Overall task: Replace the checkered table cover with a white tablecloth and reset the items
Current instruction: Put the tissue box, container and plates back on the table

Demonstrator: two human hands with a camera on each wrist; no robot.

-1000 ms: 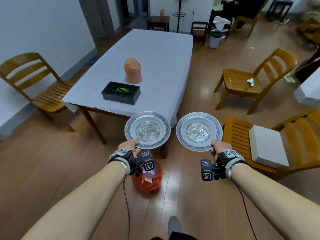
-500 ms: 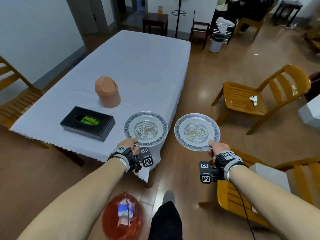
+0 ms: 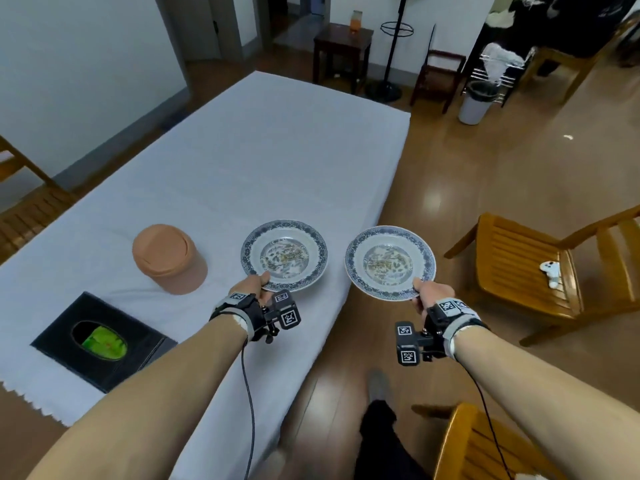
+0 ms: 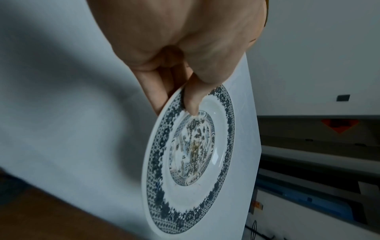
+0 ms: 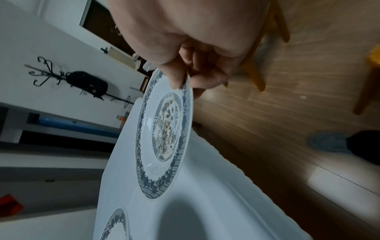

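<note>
A white tablecloth [image 3: 242, 174] covers the long table. My left hand [image 3: 254, 284] pinches the near rim of a blue-patterned plate [image 3: 284, 255] held just above the cloth near its right edge; the left wrist view shows the thumb on top of this plate [image 4: 191, 162] and fingers beneath. My right hand [image 3: 427, 292] grips a matching plate [image 3: 390, 263] by its near rim, held in the air over the table's right edge and the floor; the right wrist view shows this plate [image 5: 164, 138] the same way. A terracotta lidded bin [image 3: 168, 259] and a black tissue box [image 3: 100, 341] stand on the cloth to the left.
A wooden chair [image 3: 526, 268] with a small white object on its seat stands to the right. Another chair's corner [image 3: 478, 445] is at the bottom right. My foot [image 3: 377, 382] is on the wooden floor beside the table. A stool, coat stand and waste bin are at the far end.
I have walked up to the table's right side, so it looms larger. Both plates moved forward; the left one now hovers over the cloth. The red bag on the floor has dropped out of view.
</note>
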